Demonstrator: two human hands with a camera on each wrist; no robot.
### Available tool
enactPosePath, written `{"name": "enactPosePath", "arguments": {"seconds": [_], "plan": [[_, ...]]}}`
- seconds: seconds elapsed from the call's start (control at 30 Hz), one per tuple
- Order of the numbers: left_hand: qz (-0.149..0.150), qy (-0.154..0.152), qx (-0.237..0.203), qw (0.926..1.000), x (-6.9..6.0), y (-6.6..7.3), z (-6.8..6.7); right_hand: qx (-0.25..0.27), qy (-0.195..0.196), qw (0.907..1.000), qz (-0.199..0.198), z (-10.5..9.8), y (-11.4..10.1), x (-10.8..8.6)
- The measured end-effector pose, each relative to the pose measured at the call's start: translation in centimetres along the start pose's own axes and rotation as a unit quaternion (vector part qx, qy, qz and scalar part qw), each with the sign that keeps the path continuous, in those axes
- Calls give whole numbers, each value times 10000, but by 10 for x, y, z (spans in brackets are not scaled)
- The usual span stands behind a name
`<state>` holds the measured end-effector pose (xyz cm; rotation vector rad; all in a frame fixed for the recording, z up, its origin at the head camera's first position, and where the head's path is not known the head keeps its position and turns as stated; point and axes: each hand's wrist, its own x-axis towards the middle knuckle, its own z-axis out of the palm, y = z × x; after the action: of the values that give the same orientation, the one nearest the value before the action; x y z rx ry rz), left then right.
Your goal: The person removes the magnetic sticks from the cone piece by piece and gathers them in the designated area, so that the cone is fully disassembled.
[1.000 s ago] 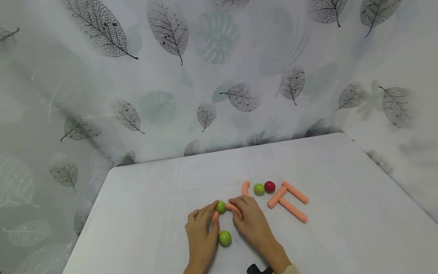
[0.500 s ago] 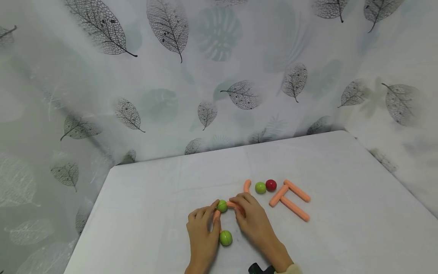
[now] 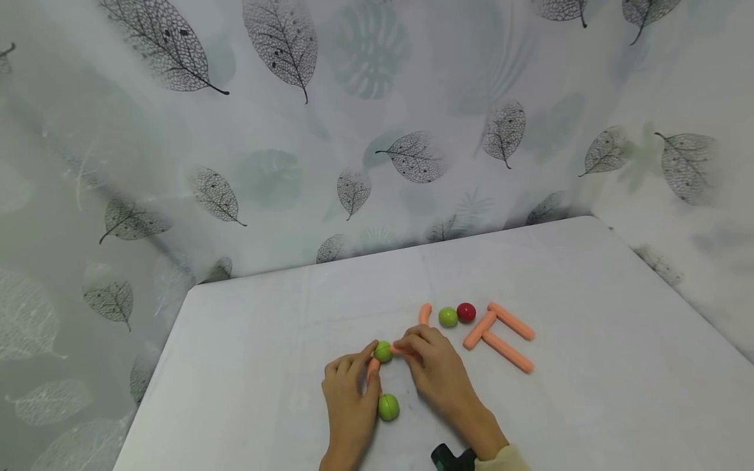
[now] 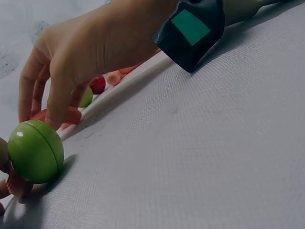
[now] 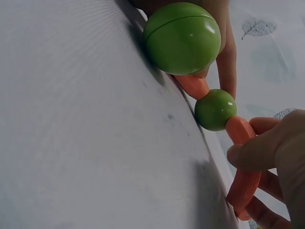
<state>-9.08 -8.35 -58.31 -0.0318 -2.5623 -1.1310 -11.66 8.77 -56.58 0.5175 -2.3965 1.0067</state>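
My left hand [image 3: 351, 405] holds an orange stick [image 3: 374, 368] between thumb and fingers. Its index fingertip touches a green ball [image 3: 383, 351] at the stick's far end. Another green ball [image 3: 388, 407] sits at the near end, by the left thumb. With thumb and fingers my right hand [image 3: 437, 369] pinches a curved orange stick [image 5: 245, 167]. One end of that curve meets the far green ball [image 5: 215, 109], as the right wrist view shows; from the head most of it is hidden by the hand. The near ball [image 4: 35, 151] has a groove around it.
Beyond the right hand lies another curved orange stick [image 3: 425, 314], partly covered. To its right, a green ball [image 3: 448, 317] and a red ball [image 3: 466, 313] stand side by side. Joined orange sticks [image 3: 508, 351] lie farther right on the white table [image 3: 253, 366]. Leaf-patterned cloth [image 3: 283, 196] stands behind.
The right hand has turned the curved stick and shifted slightly away from the person, so less of the stick shows from the head. The left hand keeps almost the same place.
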Motion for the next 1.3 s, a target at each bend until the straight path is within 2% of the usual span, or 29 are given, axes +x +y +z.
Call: {"name": "enactPosePath", "arguments": {"seconds": [0.3,0.53,0.93,1.3], "plan": [[179,81,-14,9998,2,0,0,73,-399,9988,-292,-6,3,5],[339,230,42,9992,4,1,1,-23,-550,9983,-213,-5,5,6],[407,321,143,9986,3,0,2,-369,-612,9974,18,1,-1,1],[255,227,69,9994,-1,-2,1,-427,-751,9960,212,4,-4,-4]]}}
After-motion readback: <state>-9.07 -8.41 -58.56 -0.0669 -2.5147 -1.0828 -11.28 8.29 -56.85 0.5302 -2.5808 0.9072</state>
